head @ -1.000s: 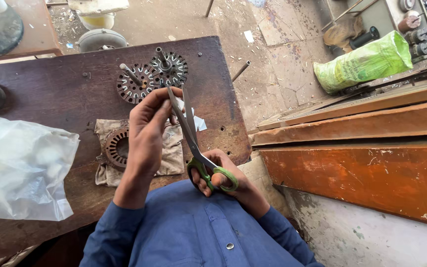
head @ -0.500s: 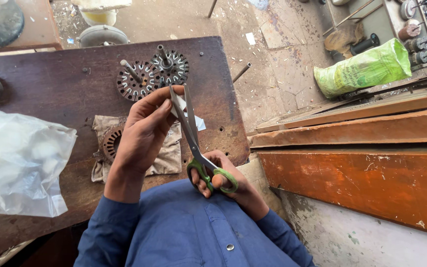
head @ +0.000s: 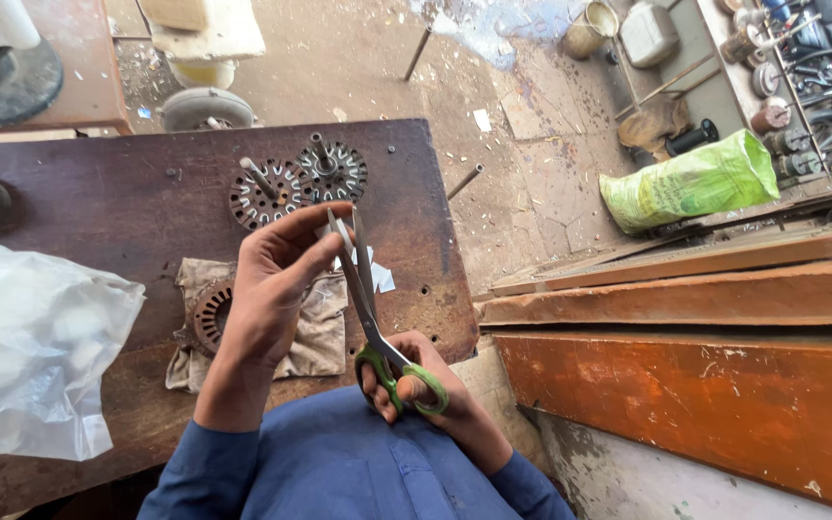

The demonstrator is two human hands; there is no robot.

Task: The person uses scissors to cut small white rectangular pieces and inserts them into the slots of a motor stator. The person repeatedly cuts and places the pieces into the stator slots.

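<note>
Fingers [head: 406, 380] of your right hand [head: 426, 395] are threaded through the green handles of the scissors [head: 373, 308], clenched around them; blades slightly parted, tips pointing away from you over the counter [head: 127, 202]. Your left hand [head: 276, 279] pinches a small white paper piece [head: 344, 252] at the blades, thumb and forefinger closed on it. Below that hand: a grey cloth [head: 315, 332] carrying a round slotted metal core [head: 209, 313]. Two more slotted discs with shafts [head: 300, 178] sit farther back. Crumpled clear plastic bag [head: 31, 351] lies at the counter's left. Green sack [head: 690, 183] rests on the floor, well apart.
</note>
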